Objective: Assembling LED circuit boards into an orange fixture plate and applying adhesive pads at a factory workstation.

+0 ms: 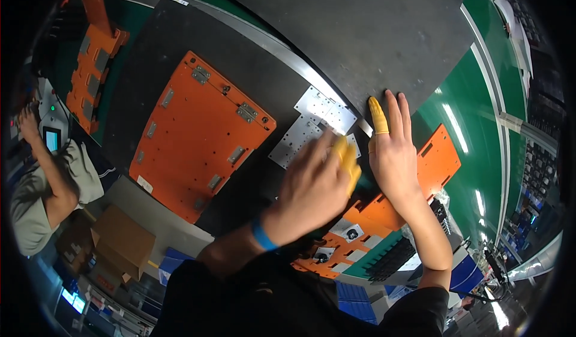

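Note:
My left hand (315,187), with a blue wristband and yellow finger covers, is blurred by motion. It hovers over or touches several thin silver metal plates (294,140) with small holes; its fingertips are too smeared to read. My right hand (393,154) lies with fingers stretched out on the near edge of a dark grey board (354,31). A yellow cover sits on one of its fingers. Left of the plates, a large orange panel (195,139) with small metal brackets and holes rests on a dark work surface (252,43).
More orange panels lie beside and below my right forearm (441,160) and stand at the far left (90,76). Another person's arm (51,169) reaches to a device with a small screen (53,138). A cardboard box (123,241) sits at the lower left.

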A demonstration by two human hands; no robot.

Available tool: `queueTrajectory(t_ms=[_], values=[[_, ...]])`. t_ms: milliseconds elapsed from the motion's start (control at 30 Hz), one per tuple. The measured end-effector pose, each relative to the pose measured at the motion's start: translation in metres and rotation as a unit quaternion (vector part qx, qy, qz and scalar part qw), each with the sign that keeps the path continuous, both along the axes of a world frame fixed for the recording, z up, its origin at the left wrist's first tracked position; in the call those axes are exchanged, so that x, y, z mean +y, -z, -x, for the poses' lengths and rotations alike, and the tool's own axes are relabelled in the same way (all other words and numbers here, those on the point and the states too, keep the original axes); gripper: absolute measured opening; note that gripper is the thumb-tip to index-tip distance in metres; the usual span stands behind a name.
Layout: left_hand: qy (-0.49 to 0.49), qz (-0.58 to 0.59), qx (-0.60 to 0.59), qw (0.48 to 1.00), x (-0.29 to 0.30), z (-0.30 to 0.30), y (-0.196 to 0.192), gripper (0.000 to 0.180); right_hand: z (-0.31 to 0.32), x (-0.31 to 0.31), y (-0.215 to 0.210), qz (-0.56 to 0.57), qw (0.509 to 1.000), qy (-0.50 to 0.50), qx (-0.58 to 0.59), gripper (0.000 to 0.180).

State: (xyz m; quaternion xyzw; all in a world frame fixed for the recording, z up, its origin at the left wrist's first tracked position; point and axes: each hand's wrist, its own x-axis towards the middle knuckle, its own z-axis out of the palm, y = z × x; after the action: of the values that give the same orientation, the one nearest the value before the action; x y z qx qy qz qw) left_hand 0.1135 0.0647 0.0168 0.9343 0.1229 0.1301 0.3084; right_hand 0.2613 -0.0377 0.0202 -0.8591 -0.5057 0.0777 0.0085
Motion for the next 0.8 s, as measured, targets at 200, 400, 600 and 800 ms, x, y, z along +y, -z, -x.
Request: queueTrajectory(t_ms=[200, 400, 600, 800], values=[[0.030, -0.050, 0.098, 0.993, 0.010, 0.004, 0.030, 0.051, 0.007, -0.001, -0.001, -0.014, 1.000, 0.013, 0.017, 0.005], [0.037, -0.055, 0.100, 0.993, 0.005, 0.012, 0.028, 0.048, 0.017, -0.003, -0.003, -0.005, 1.000, -0.023, 0.003, 0.058], [0.036, -0.059, 0.089, 0.994, 0.005, 0.020, 0.032, 0.049, 0.026, -0.012, 0.000, 0.019, 0.999, -0.049, 0.005, 0.053], [0.041, -0.046, 0.072, 0.995, 0.008, 0.021, 0.033, 0.050, 0.016, -0.011, -0.014, -0.020, 0.994, -0.002, 0.110, 0.035]])
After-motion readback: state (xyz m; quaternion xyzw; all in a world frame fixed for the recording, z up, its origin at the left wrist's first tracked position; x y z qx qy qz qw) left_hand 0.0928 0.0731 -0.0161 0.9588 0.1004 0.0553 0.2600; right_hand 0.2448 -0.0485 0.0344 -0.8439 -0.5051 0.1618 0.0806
